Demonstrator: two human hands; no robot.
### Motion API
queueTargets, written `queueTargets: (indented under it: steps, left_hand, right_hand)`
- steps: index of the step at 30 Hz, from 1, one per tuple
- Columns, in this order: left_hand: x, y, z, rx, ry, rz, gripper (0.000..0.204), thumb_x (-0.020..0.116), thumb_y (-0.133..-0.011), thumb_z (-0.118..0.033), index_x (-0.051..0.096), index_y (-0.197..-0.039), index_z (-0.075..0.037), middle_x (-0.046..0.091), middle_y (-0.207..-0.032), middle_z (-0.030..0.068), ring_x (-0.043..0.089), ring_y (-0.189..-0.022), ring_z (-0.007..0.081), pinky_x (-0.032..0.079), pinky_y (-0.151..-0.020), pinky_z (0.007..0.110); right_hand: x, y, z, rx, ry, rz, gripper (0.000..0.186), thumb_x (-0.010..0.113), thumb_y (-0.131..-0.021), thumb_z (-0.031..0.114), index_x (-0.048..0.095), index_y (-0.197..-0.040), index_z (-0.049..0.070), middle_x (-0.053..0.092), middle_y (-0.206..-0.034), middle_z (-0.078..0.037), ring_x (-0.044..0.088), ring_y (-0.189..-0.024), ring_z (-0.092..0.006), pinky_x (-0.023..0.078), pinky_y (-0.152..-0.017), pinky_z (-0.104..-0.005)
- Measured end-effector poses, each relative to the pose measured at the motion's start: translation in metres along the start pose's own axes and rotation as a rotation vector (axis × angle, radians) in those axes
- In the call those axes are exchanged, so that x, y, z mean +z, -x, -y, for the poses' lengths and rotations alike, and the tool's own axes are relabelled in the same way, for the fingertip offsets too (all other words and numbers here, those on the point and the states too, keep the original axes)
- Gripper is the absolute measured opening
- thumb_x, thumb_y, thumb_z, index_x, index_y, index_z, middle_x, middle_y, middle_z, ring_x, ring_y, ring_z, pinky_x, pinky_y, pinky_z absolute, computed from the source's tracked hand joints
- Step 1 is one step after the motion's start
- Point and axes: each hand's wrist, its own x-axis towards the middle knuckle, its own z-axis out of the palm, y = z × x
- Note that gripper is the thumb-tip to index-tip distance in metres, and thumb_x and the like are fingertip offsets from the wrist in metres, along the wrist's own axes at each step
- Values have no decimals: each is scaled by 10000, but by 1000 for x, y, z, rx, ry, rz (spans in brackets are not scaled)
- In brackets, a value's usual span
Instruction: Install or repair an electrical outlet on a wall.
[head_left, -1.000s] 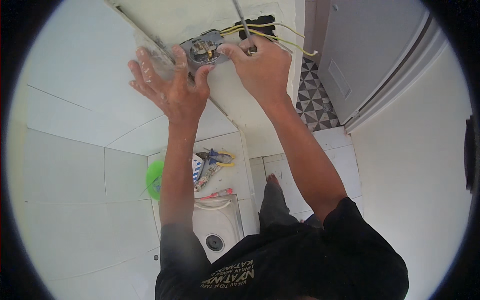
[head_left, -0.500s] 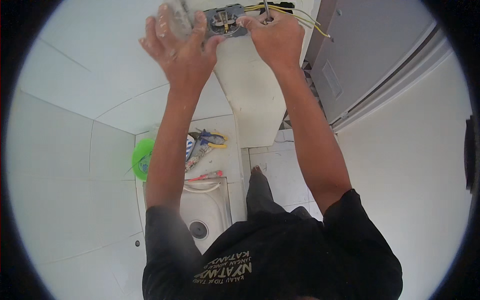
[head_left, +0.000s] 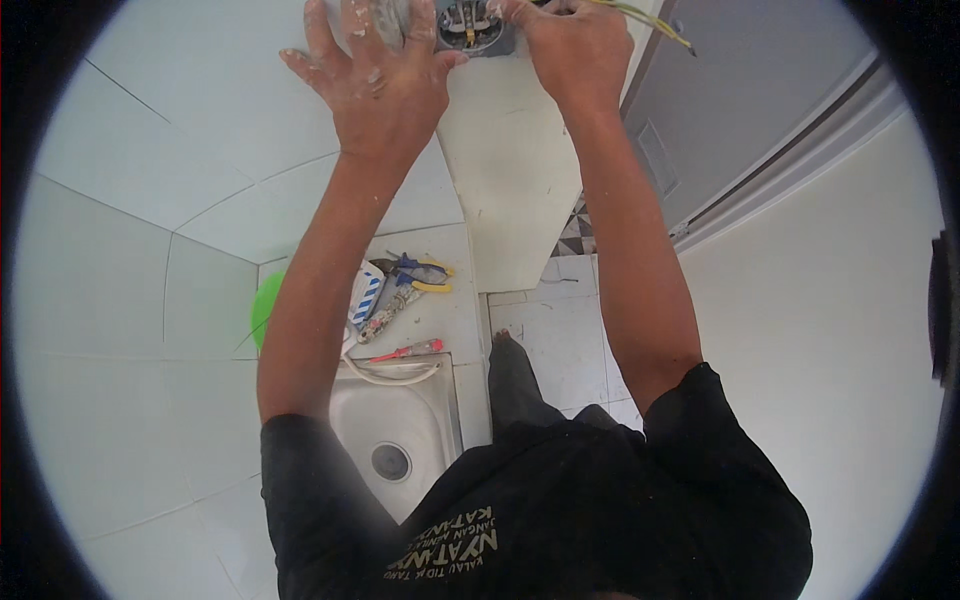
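Observation:
At the top edge, a grey wall socket insert [head_left: 470,30] with an open round face and bare metal contacts shows between my hands. My left hand [head_left: 385,95], dusted white, has its fingers spread against the wall, with the thumb by the insert's lower left edge. On the insert's right, my right hand [head_left: 580,55] is closed, thumb and fingers pinched near its edge. The half-second-old frame shows a thin metal shaft at those fingers; now the top edge cuts most of it off. Yellowish wires [head_left: 650,22] stick out beyond my right hand.
Below my left forearm, a counter [head_left: 440,325] carries blue-and-yellow pliers [head_left: 425,272], a red screwdriver [head_left: 410,351], a spattered tool [head_left: 385,318] and a green bowl [head_left: 266,305]. A steel sink [head_left: 440,420] sits nearer me. A grey door [head_left: 745,90] stands at right.
The view has shifted, so both hands and the insert sit higher in the picture. My left fingers reach past the top edge, and the metal shaft has mostly gone out of view.

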Motion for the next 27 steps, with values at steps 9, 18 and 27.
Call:
queueTargets:
  steps: [9, 18, 27]
  left_hand:
    - [-13, -10, -2, -81, 84, 59, 613, 828, -689, -366, 641, -1234, -158, 272, -1577, 238, 168, -1470, 492, 161, -1082, 769]
    - [-32, -31, -36, 119, -752, 614, 514, 866, -654, -268, 720, -1124, -120, 252, -1586, 235, 157, -1476, 481, 143, -1097, 766]
    - [-40, -21, -7, 12, -338, 485, 461, 879, -666, -269, 756, -1091, -143, 187, -1619, 196, 124, -1496, 424, 130, -1165, 687]
  right_hand:
    - [3, 4, -11, -171, 216, 91, 299, 736, -848, 241, 696, -818, -53, 676, -747, -212, 649, -647, -317, 501, -637, -404]
    - [-15, -11, 2, -121, 346, 203, 325, 746, -825, 248, 679, -790, -69, 669, -725, -223, 628, -610, -292, 503, -622, -424]
    - [-13, -8, -5, 2, 335, 197, 424, 721, -847, 370, 716, -913, -49, 698, -900, -252, 678, -871, -405, 534, -781, -473]
